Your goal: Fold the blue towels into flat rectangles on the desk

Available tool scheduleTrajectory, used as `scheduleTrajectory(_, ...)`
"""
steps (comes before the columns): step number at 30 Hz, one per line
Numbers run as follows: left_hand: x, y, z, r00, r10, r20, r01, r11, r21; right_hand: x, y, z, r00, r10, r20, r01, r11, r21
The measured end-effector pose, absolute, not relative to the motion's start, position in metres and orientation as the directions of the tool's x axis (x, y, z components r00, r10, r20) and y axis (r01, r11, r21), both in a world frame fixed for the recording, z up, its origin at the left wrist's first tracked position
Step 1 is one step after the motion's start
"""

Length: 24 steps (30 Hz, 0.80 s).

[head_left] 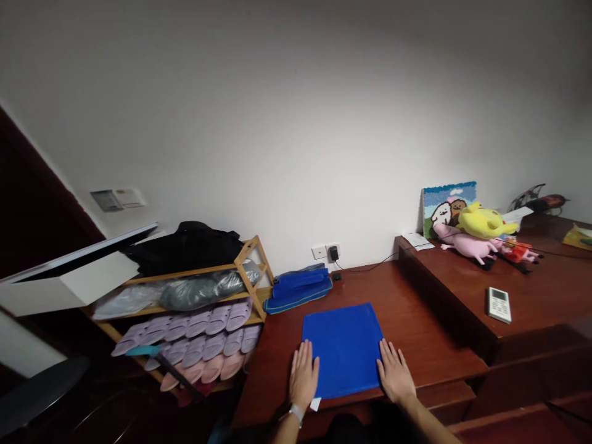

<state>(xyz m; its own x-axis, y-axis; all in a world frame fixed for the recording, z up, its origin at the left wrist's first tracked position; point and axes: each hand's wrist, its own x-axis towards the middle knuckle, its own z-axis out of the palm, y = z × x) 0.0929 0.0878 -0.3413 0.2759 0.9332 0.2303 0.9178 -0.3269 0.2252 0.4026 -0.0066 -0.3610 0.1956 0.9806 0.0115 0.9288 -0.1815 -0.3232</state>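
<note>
A blue cloth (349,351) lies flat in a rough square on the reddish-brown wooden desk (411,333). My left hand (304,375) rests open along its left edge, palm down, fingers pointing away from me. At the right edge my right hand (396,372) lies open too, its fingertips touching the cloth's border. A small white tag (315,404) sticks out at the near left corner. Farther back, by the wall, sits a folded pile of blue fabric (300,287) with a yellowish-edged border.
Left of the desk stands a wooden rack (252,265) with rows of slippers (217,320) and a black bag (185,246). On the raised right-hand surface are plush toys (476,231) and a white remote (498,304). A charger (333,252) with a black cord is plugged into the wall.
</note>
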Motion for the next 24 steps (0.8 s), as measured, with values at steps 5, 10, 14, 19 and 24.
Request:
scheduleTrajectory(5,0.213,0.048,-0.34,0.6,0.775,0.199,0.738,-0.632,0.237,0.404,-0.006,-0.368,0.173,0.985,0.017,0.944,-0.161,-0.287)
scheduleTrajectory(10,0.261,0.023,-0.352,0.631,0.768,0.111,0.718,-0.632,0.293,0.405,-0.004,-0.383,0.132,0.99,0.041,0.964,-0.119,-0.237)
scheduleTrajectory(14,0.21,0.031,-0.35,0.581,0.812,0.065,0.778,-0.576,0.25,0.405,-0.002,-0.382,0.173,0.984,0.038,0.948,-0.156,-0.277)
scheduleTrajectory(19,0.099,0.05,-0.343,0.362,0.932,0.019,0.918,-0.36,0.165,0.403,-0.005,-0.376,0.198,0.979,0.042,0.936,-0.177,-0.303)
scheduleTrajectory(24,0.028,0.047,-0.353,0.3,0.953,0.051,0.941,-0.304,0.149,0.404,-0.006,-0.377,0.188,0.981,0.036,0.947,-0.171,-0.27)
